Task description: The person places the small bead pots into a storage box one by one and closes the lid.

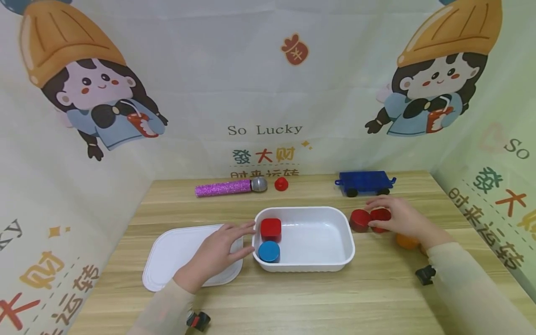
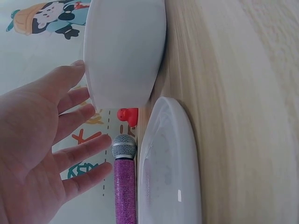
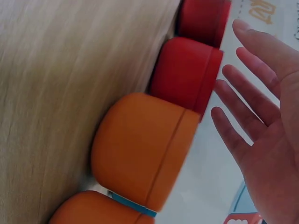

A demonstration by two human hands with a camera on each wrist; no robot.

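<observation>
My left hand (image 1: 222,249) is at the left rim of the white box (image 1: 310,267); its fingers are spread, and the thumb appears to touch the rim in the left wrist view. Inside the box, on its left side, a red rounded-square container (image 1: 271,229) sits behind a blue round one (image 1: 269,251). My right hand (image 1: 398,216) hovers over two small red containers (image 1: 360,220) right of the box. Its fingers are relaxed and grip nothing in the right wrist view. Beside those, partly under the hand, stand orange containers (image 3: 145,149), with a bit of blue-green behind them.
The white lid (image 1: 167,251) lies flat left of the box. Along the back are a purple glitter microphone (image 1: 226,188), a small red duck (image 1: 281,184) and a blue toy wagon (image 1: 364,181). A printed cloth (image 1: 335,93) encloses the wooden table (image 1: 314,302).
</observation>
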